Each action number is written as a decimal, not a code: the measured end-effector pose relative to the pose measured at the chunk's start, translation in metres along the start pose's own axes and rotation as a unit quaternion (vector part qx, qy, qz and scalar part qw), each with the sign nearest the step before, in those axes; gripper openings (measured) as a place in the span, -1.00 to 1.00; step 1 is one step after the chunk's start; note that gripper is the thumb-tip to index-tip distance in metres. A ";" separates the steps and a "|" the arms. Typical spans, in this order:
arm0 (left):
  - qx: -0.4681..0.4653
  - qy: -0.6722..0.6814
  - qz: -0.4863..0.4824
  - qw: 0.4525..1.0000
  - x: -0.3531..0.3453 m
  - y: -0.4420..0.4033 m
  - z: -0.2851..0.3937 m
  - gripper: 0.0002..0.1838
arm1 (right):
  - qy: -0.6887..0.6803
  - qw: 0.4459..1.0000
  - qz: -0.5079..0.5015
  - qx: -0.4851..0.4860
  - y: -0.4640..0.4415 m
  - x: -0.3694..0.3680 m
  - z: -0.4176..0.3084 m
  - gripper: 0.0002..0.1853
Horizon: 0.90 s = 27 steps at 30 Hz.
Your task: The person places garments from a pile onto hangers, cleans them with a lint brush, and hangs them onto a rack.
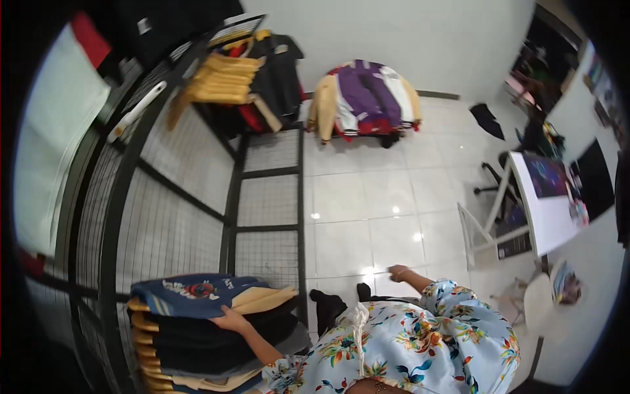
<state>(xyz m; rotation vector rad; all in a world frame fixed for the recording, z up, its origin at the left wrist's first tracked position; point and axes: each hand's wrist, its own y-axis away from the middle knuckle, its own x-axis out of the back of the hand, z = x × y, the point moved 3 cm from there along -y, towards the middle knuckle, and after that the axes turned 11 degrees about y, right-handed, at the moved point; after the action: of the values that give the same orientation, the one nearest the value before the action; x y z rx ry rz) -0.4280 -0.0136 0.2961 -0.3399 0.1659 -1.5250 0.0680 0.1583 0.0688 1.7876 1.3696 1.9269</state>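
My left hand [231,320] is at the lower left, its fingers closed on the edge of a blue jacket [190,295] with cream sleeves and lettering on it. That jacket lies over a row of dark garments [184,348] on wooden hangers [146,341], hung at the near end of the black rack. Some of my left fingers are hidden by the cloth. Over the tiled floor, away from the clothes, my right hand [398,272] hangs with its fingers curled in and nothing visible in it.
A black metal rack with mesh panels [266,200] runs along my left, with yellow hangers [223,79] and dark shirts at its far end. Purple, white and cream jackets [367,95] hang by the far wall. To the right stand a white desk [548,220] and a white chair [539,302].
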 end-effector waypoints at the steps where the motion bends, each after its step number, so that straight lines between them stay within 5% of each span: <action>1: -0.030 -0.018 -0.011 0.999 -0.007 0.014 -0.013 -0.53 | -0.068 0.991 0.016 -0.116 0.012 -0.051 0.050 -0.72; 2: -0.059 -0.033 -0.017 0.998 -0.011 0.029 -0.036 -0.62 | -0.097 0.972 0.051 -0.207 0.044 -0.080 0.085 -0.72; 3: -0.043 -0.070 -0.042 0.996 -0.008 0.042 -0.072 -0.64 | -0.187 0.912 -0.012 -0.364 0.075 -0.116 0.116 -0.69; 4: -0.031 -0.108 -0.066 0.991 -0.010 0.046 -0.098 -0.65 | -0.328 0.818 0.078 -0.465 0.097 -0.174 0.150 -0.74; 5: 0.081 -0.108 -0.067 0.989 -0.014 0.056 -0.097 -0.66 | -0.020 0.954 0.053 -0.293 0.129 -0.196 0.158 -0.80; 6: 0.191 -0.110 -0.068 0.973 -0.016 0.072 -0.088 -0.66 | -0.261 0.845 0.124 -0.450 0.145 -0.249 0.188 -0.82; 7: 0.183 -0.130 -0.082 0.971 -0.018 0.079 -0.098 -0.66 | -0.473 0.653 0.181 -0.563 0.151 -0.295 0.197 -0.80; 11: 0.181 -0.183 -0.162 0.953 -0.009 0.084 -0.137 -0.64 | -0.558 0.618 0.061 -0.551 0.207 -0.250 0.121 -0.78; 13: 0.188 -0.196 -0.197 0.942 0.000 0.086 -0.175 -0.63 | -0.636 0.612 0.019 -0.469 0.196 -0.250 0.086 -0.74; 17: 0.212 -0.123 -0.243 0.938 0.029 0.088 -0.235 -0.57 | -0.603 0.716 -0.091 -0.338 0.188 -0.227 0.027 -0.65; 18: 0.282 -0.108 -0.248 0.920 0.036 0.097 -0.234 -0.56 | -0.604 0.715 -0.091 -0.339 0.187 -0.230 0.021 -0.65; 20: 0.423 -0.069 -0.246 0.870 0.043 0.124 -0.230 -0.56 | -0.612 0.712 -0.070 -0.337 0.187 -0.231 0.023 -0.66; 22: 0.439 -0.100 -0.249 0.858 0.050 0.147 -0.221 -0.53 | -0.604 0.720 -0.062 -0.335 0.197 -0.235 0.045 -0.66; 25: 0.464 -0.165 -0.266 0.829 0.063 0.177 -0.204 -0.46 | -0.657 0.632 -0.046 -0.408 0.215 -0.247 0.093 -0.69; 27: 0.484 -0.117 -0.292 0.816 0.061 0.199 -0.194 -0.45 | -0.660 0.637 -0.053 -0.394 0.217 -0.263 0.137 -0.67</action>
<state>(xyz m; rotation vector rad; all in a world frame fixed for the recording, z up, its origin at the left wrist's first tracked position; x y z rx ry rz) -0.2973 -0.0943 0.0566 0.2844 -0.9817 -1.9334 0.3502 -0.0721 0.0179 1.7182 0.0255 0.4407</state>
